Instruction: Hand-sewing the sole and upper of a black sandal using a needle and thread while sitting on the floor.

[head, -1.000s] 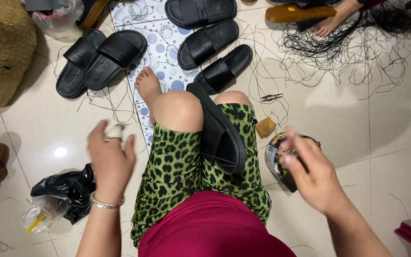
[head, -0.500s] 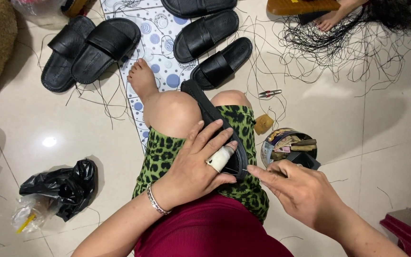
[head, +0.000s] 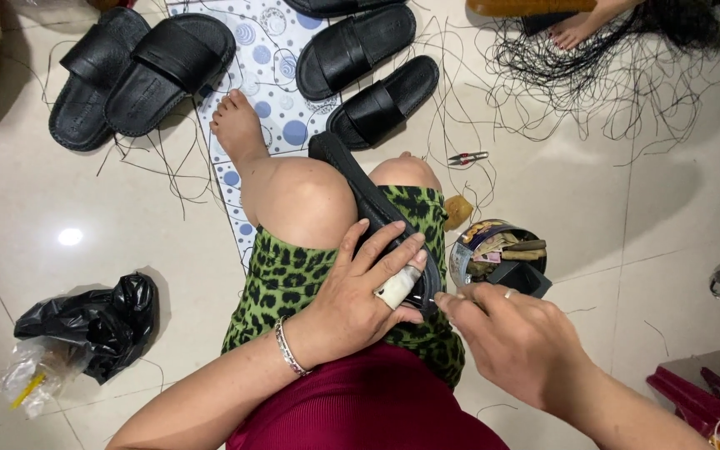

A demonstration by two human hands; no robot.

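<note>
Head view: I see a black sandal (head: 377,212) lying along my lap, its long axis running from near the knee back toward my body. My left hand (head: 360,292) lies spread over its near end, fingers pressing it down, one finger wrapped in white tape (head: 397,286). My right hand (head: 514,337) is pinched shut on something thin, perhaps a needle, too small to tell. Its tip touches the sandal's edge just right of the left hand. A round tin (head: 497,254) of oddments sits on the floor (head: 627,208) beside my right thigh.
</note>
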